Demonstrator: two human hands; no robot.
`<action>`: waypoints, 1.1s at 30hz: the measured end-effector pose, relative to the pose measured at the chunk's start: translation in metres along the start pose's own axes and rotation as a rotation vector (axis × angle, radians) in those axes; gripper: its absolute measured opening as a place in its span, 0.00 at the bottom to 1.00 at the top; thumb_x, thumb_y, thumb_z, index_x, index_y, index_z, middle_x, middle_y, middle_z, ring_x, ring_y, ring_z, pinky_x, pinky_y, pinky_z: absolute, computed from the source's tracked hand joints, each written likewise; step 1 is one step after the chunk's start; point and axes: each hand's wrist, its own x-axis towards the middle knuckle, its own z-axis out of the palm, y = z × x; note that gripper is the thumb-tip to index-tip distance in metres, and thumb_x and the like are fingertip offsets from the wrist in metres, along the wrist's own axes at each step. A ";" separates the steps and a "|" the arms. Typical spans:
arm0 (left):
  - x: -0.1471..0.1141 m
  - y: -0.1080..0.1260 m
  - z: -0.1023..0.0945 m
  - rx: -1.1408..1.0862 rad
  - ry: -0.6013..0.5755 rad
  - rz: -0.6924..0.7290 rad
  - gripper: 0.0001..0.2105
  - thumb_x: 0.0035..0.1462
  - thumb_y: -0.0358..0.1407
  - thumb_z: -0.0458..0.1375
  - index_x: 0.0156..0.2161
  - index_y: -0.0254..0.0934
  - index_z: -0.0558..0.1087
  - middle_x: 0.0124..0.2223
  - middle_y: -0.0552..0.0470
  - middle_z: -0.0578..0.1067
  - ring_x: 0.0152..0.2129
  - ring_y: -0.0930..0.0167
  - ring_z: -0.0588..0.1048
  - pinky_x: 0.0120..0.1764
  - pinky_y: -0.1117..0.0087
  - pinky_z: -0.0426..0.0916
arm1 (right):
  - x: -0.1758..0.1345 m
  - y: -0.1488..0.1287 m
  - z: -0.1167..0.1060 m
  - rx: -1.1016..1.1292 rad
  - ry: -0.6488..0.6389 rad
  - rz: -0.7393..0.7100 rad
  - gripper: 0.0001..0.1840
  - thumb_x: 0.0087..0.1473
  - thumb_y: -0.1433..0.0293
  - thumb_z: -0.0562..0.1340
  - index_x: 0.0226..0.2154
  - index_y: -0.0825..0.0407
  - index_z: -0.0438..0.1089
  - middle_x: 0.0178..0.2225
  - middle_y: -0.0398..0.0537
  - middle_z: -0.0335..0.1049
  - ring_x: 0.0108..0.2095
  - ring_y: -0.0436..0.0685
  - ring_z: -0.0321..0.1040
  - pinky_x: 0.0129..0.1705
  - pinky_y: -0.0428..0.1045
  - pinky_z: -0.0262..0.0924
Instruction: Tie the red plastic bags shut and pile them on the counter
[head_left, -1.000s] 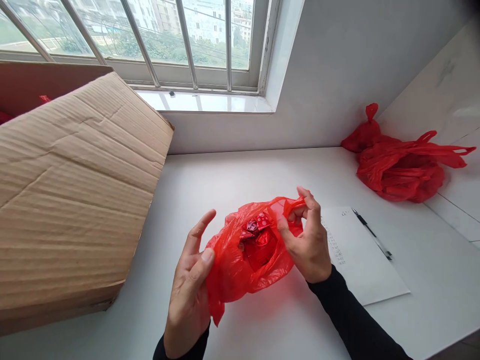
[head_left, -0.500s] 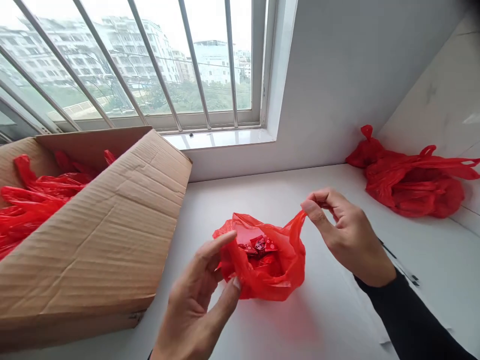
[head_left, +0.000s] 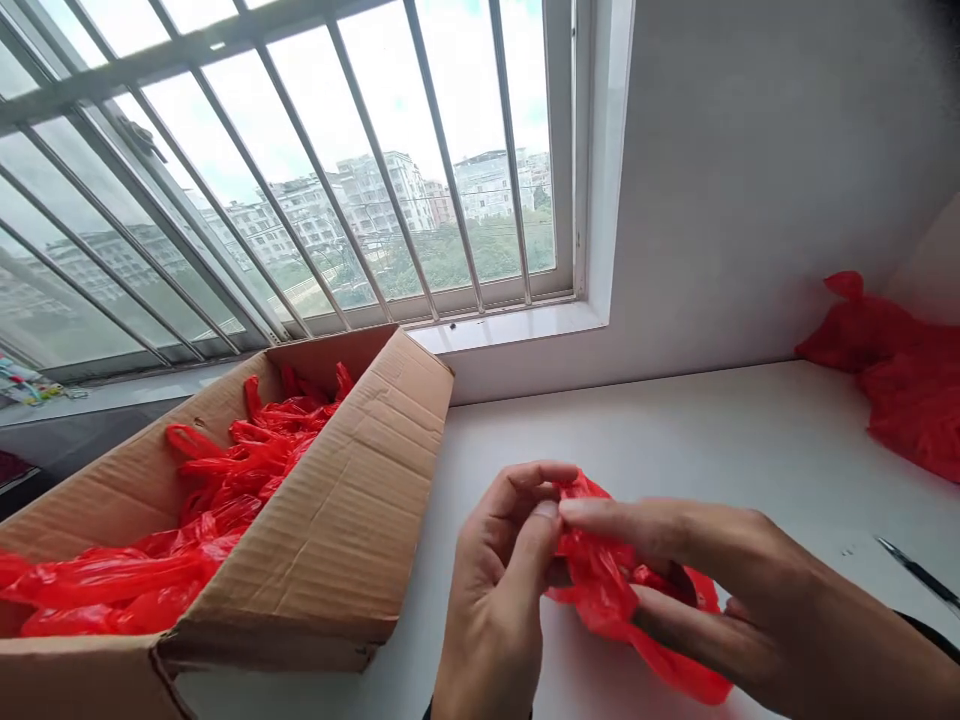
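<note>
1. Open brown corrugated cardboard box (head_left: 345,510), holding a pile of shiny red plastic bags (head_left: 259,450).
2. Left hand (head_left: 495,590), thumb and forefinger nearly closed, pinching the gathered edge of a thin translucent red plastic bag (head_left: 600,585).
3. That bag, just above the white tabletop (head_left: 660,430), between both hands.
4. Right hand (head_left: 727,580), fingers spread against the bag; cannot tell how firmly it grips.
5. Dark red plastic bundle (head_left: 911,385) beside the grey wall (head_left: 750,200).
6. Slim black pen (head_left: 922,575), nearer.
</note>
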 end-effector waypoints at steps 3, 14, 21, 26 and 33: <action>-0.004 0.002 0.000 0.062 -0.072 0.024 0.12 0.63 0.36 0.53 0.45 0.41 0.78 0.41 0.47 0.78 0.38 0.66 0.76 0.39 0.71 0.71 | 0.006 0.000 0.002 0.007 0.111 -0.034 0.07 0.61 0.70 0.62 0.39 0.41 0.75 0.26 0.37 0.72 0.23 0.47 0.66 0.26 0.40 0.63; -0.017 -0.005 0.002 0.426 -0.088 0.160 0.11 0.58 0.48 0.62 0.44 0.51 0.79 0.52 0.51 0.75 0.50 0.59 0.71 0.50 0.64 0.67 | 0.000 -0.002 0.004 0.127 0.353 0.167 0.02 0.60 0.64 0.65 0.35 0.42 0.75 0.29 0.41 0.75 0.26 0.51 0.70 0.24 0.44 0.65; 0.008 -0.009 -0.006 0.195 -0.264 -0.018 0.17 0.67 0.48 0.49 0.31 0.39 0.65 0.21 0.57 0.65 0.19 0.74 0.66 0.27 0.72 0.62 | 0.005 0.001 0.005 0.238 0.279 0.419 0.13 0.60 0.57 0.64 0.43 0.46 0.74 0.21 0.38 0.67 0.22 0.48 0.66 0.24 0.43 0.64; 0.017 -0.021 0.001 0.250 -0.104 -0.026 0.16 0.63 0.48 0.56 0.31 0.38 0.68 0.22 0.59 0.61 0.17 0.76 0.59 0.21 0.75 0.54 | 0.010 -0.008 0.004 0.496 0.367 0.455 0.17 0.59 0.58 0.66 0.47 0.48 0.71 0.28 0.42 0.75 0.29 0.52 0.75 0.32 0.45 0.72; 0.004 -0.024 0.008 0.334 -0.218 0.043 0.12 0.56 0.43 0.62 0.42 0.39 0.77 0.37 0.47 0.76 0.35 0.63 0.72 0.33 0.70 0.66 | 0.011 -0.015 0.011 0.426 0.432 0.340 0.10 0.60 0.64 0.66 0.45 0.46 0.73 0.34 0.43 0.78 0.34 0.52 0.77 0.36 0.44 0.73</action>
